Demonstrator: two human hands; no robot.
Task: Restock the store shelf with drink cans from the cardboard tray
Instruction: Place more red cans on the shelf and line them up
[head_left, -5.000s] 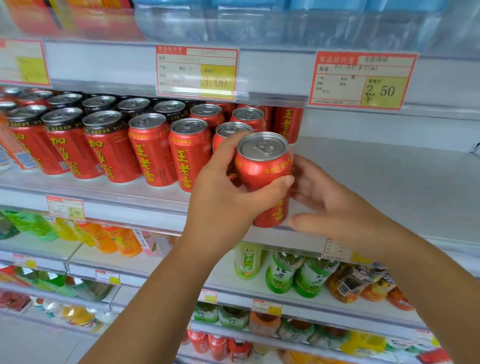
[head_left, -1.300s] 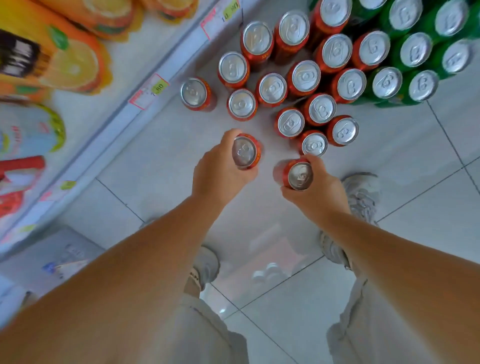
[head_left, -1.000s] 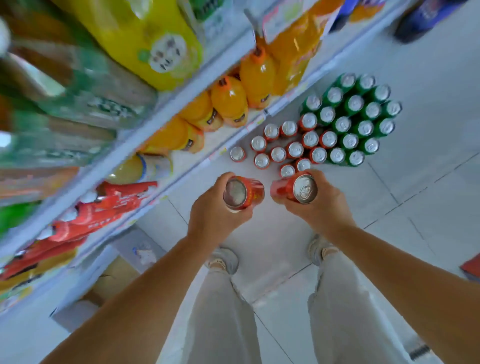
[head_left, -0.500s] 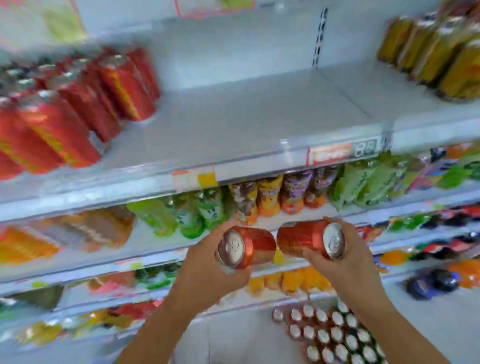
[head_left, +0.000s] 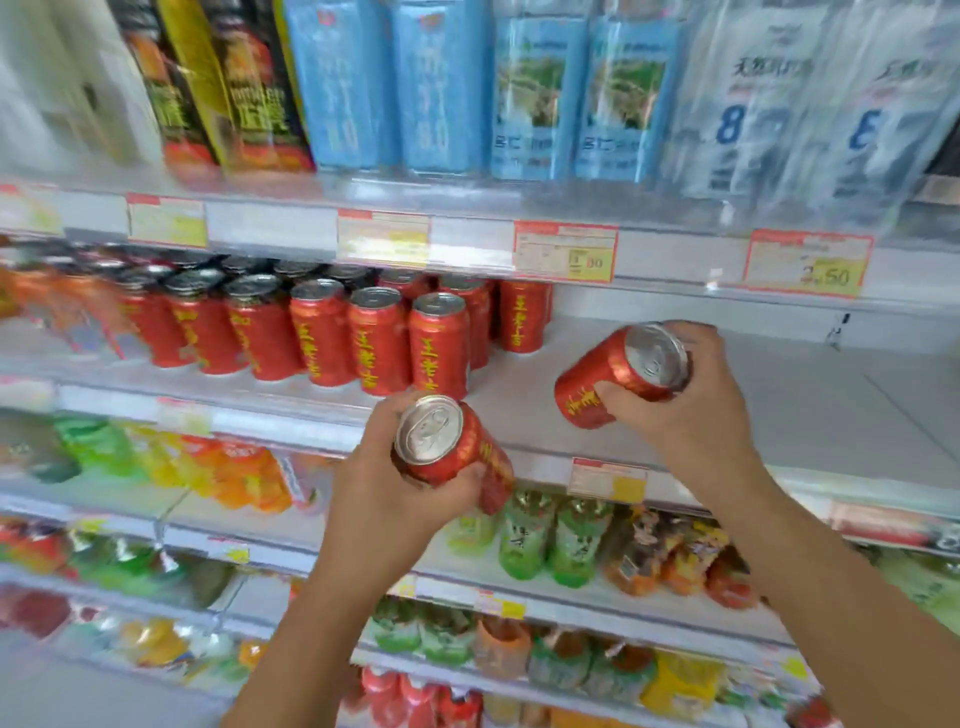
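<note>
Shelf (head_left: 779, 415) looks about half restocked: rows of cans (head_left: 379, 343) stand upright on its left part, while the right part lies bare, so much seems left to do. No tray is in view. The right hand (head_left: 685, 410) wraps its fingers round the right can (head_left: 608, 384), tilted over the bare shelf just right of the rows; whether it touches the shelf I cannot tell. The left hand (head_left: 379, 504) grips the left can (head_left: 447, 447), tilted top-up before the shelf's front edge.
</note>
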